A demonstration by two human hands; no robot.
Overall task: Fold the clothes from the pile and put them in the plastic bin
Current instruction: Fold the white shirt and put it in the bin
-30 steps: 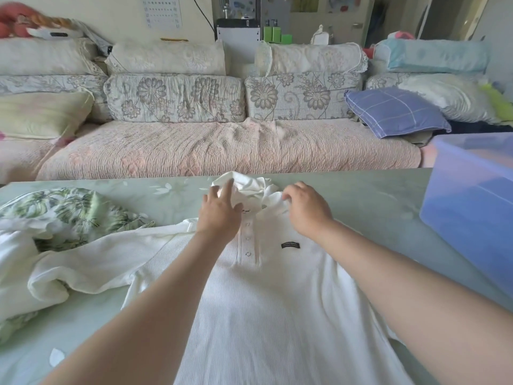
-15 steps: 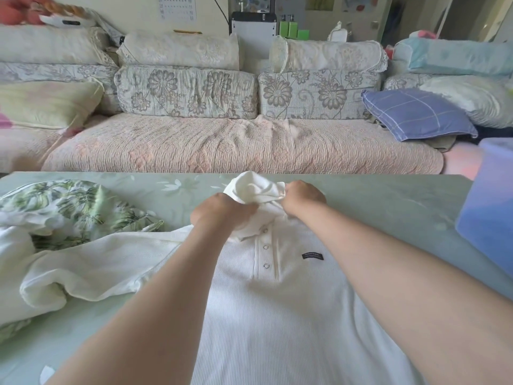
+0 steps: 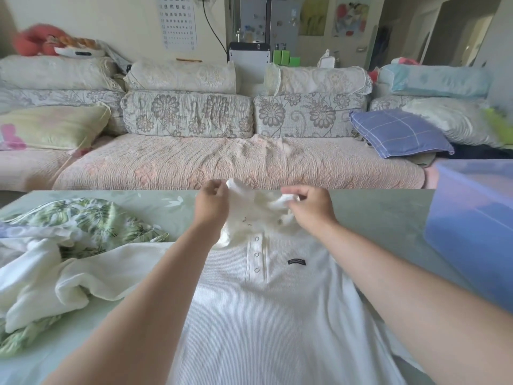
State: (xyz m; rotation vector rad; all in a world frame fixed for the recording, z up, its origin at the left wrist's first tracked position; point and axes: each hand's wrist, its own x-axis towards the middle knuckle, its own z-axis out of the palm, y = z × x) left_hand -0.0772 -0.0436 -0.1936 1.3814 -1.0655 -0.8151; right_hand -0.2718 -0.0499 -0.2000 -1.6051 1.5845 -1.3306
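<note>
Nearby, pile (image 3: 66, 240) left of shirt (image 3: 263, 315), bin (image 3: 472, 234) right, sofa (image 3: 222, 162) beyond

Wall chart (image 3: 177, 22): rows of turned E shapes (shrinking downward). The black label (image 3: 296, 262) on the shirt (image 3: 263, 315) carries print; too small to read.

A single wide-angle head camera looks forward and down from the near edge of the green table (image 3: 374, 215), close over the white polo shirt (image 3: 263, 315). The sofa (image 3: 222, 162) fills 12 o'clock, with the plastic bin (image 3: 472, 232) at 3 o'clock and the clothes pile (image 3: 55, 259) at 9 o'clock.
</note>
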